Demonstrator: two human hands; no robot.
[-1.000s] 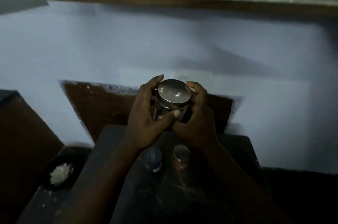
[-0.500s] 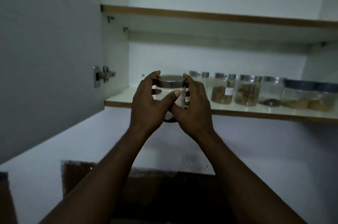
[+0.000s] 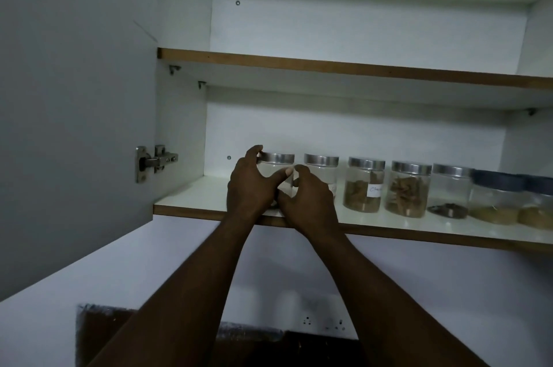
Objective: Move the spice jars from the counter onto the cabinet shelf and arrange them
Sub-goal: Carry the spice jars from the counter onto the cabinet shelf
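A clear spice jar [image 3: 276, 167] with a metal lid stands at the left end of the row on the lower cabinet shelf [image 3: 191, 200]. My left hand [image 3: 250, 187] wraps its left side, thumb across the glass. My right hand [image 3: 309, 200] holds its right lower side, in front of the neighbouring jar [image 3: 321, 170]. To the right stand several more metal-lidded jars, among them one with a white label [image 3: 363, 187] and one with brown spice [image 3: 408, 190]. Two dark-lidded jars [image 3: 498, 199] close the row.
The open cabinet door [image 3: 74, 97] hangs at the left on a metal hinge [image 3: 154, 161]. An upper shelf [image 3: 329, 65] sits above the jars. Below are a white wall with a socket plate [image 3: 324, 323] and a dark backsplash [image 3: 101, 333].
Both hands lifted the jar from above the counter up to the cabinet and set it down on the lower shelf at the left end of the row. The view tilted upward.
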